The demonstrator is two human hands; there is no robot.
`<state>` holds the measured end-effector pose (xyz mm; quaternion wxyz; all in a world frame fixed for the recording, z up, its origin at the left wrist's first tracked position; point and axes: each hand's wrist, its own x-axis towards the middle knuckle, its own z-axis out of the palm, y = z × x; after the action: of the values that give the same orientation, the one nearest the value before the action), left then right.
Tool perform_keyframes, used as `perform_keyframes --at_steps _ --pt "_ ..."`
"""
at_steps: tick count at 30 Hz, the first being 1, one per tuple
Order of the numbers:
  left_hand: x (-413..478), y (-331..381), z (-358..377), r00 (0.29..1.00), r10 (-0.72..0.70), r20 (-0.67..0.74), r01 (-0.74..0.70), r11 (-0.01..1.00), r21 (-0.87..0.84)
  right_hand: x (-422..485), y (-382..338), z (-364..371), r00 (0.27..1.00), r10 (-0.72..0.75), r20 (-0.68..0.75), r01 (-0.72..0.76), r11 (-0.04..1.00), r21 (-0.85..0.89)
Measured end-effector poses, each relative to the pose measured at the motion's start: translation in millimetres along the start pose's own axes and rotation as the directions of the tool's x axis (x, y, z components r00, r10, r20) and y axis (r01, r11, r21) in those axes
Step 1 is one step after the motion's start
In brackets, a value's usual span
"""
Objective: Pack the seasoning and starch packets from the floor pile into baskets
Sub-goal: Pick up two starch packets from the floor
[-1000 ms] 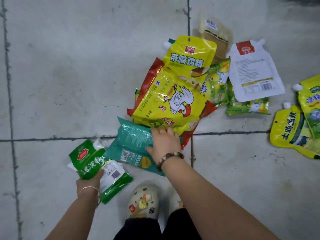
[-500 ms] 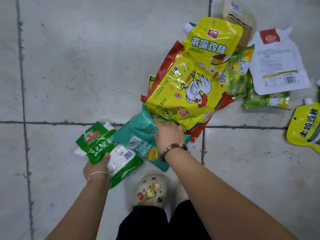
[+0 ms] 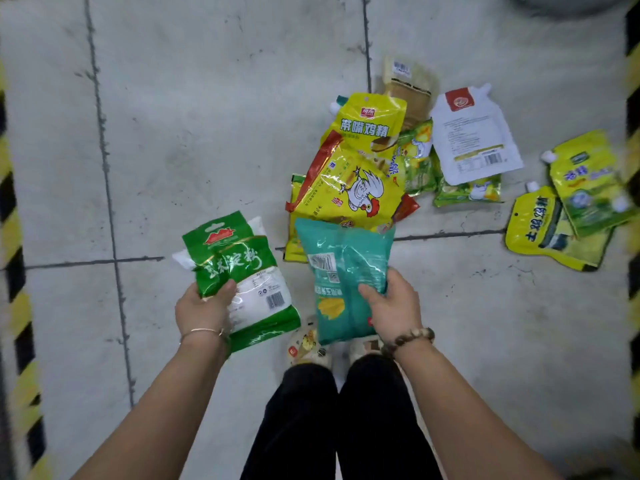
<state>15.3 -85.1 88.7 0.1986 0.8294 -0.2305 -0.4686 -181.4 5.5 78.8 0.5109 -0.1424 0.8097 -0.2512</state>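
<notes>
Right hand (image 3: pixel 394 306) now has the teal packet (image 3: pixel 346 268) gripped at its lower edge and lifted off the floor; a second ago it lay flat, tucked under the chicken bag (image 3: pixel 349 188). Left hand (image 3: pixel 202 308) still grips the green starch packets (image 3: pixel 239 268). Both hands full, so a basket trip is likely next. White pouch (image 3: pixel 474 136) and yellow spout pouches (image 3: pixel 554 233) remain on the floor further out. No basket in view.

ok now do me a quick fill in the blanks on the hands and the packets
The left hand grips white and ____ starch packets.
The right hand grips one ____ packet.
The white pouch lies to the ____ of the yellow chicken bag.
Missing words: green; teal; right.
</notes>
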Motion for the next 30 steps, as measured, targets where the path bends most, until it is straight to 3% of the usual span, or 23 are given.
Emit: perform_keyframes --at_steps 6,13,18,24,30 --pt "-79 46 18 0.975 0.081 0.208 -0.084 0.996 0.009 -57 2 -62 0.974 0.1 -0.206 -0.008 0.913 0.407" --pt "-177 49 62 0.854 0.234 0.464 -0.329 0.935 0.134 -110 44 -139 0.876 0.139 -0.461 0.152 0.828 0.539" --pt "-254 11 88 0.695 0.314 0.647 -0.525 0.836 0.158 -166 108 -197 0.786 0.248 -0.566 0.228 0.734 0.639" --pt "-349 -56 111 0.523 0.283 0.804 -0.657 0.734 0.17 -255 199 -254 0.626 0.304 -0.718 0.326 0.735 0.595" --pt "-446 -125 117 0.32 0.222 0.921 -0.79 0.599 0.131 -336 284 -283 0.472 0.445 -0.761 0.433 0.636 0.639"
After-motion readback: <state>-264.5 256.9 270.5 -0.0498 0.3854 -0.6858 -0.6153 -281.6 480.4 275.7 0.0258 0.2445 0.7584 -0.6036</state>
